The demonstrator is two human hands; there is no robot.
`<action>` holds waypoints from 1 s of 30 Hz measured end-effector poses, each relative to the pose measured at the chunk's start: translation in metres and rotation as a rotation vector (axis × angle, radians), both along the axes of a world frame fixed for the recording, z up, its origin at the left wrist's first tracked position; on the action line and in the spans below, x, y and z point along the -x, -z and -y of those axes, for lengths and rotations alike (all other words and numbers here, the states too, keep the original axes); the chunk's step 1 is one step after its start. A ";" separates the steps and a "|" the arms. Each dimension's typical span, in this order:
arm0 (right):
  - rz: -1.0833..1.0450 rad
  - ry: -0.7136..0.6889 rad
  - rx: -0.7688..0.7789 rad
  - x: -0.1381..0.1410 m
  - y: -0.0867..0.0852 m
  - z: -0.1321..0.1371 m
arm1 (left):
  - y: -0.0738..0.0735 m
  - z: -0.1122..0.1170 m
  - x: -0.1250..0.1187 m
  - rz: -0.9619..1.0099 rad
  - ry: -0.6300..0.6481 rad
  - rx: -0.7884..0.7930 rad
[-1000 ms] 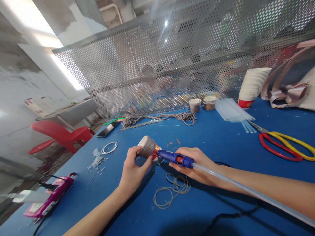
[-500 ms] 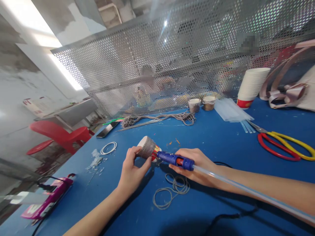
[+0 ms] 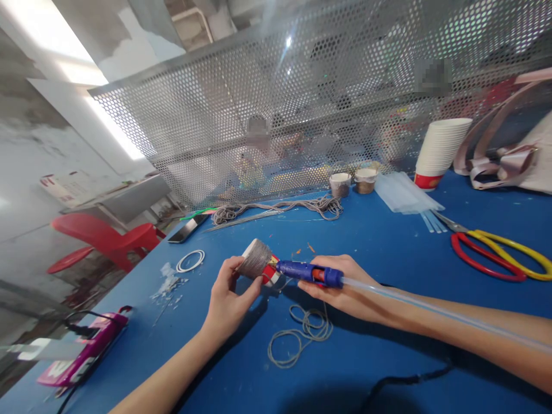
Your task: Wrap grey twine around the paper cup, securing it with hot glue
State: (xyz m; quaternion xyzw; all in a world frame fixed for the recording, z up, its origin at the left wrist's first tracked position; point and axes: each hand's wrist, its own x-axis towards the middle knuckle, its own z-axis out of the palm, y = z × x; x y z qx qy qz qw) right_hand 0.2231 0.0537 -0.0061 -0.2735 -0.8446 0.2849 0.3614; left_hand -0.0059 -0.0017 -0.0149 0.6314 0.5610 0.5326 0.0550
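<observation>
Tilted on its side, a paper cup (image 3: 255,259) is wound with grey cord over most of its wall, leaving a red and white band bare near one end. My left hand (image 3: 230,299) grips it, thumb below and fingers on the far side. My right hand (image 3: 345,287) is closed around a blue glue gun (image 3: 304,271), whose nozzle meets the cup at the edge of the cord. A long clear glue stick (image 3: 409,303) sticks out of the gun's back over my right forearm. Loose grey cord (image 3: 308,330) lies coiled on the table below the cup.
Scissors (image 3: 487,253) with red and yellow handles, clear plastic bags (image 3: 405,192) and stacked paper cups (image 3: 444,149) lie to the right. Two wrapped cups (image 3: 340,185) and a cord bundle (image 3: 276,208) sit by the perforated metal screen (image 3: 207,126). A purple power strip (image 3: 86,348) is at left.
The glue gun has swung to a more level angle, its back end shifting slightly right and up. More of the cup's red band shows. My left hand keeps its hold.
</observation>
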 end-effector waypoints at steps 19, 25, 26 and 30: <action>-0.008 0.009 0.048 -0.001 -0.003 0.001 | 0.000 -0.001 0.003 0.078 0.038 0.007; -0.014 -0.014 0.031 0.000 -0.004 0.003 | -0.002 -0.001 0.003 0.076 0.059 0.012; -0.016 -0.016 0.028 0.000 -0.004 0.003 | -0.002 -0.001 0.003 0.075 0.062 0.020; -0.015 -0.009 0.023 0.000 -0.003 0.002 | -0.001 0.000 0.004 0.072 0.076 0.039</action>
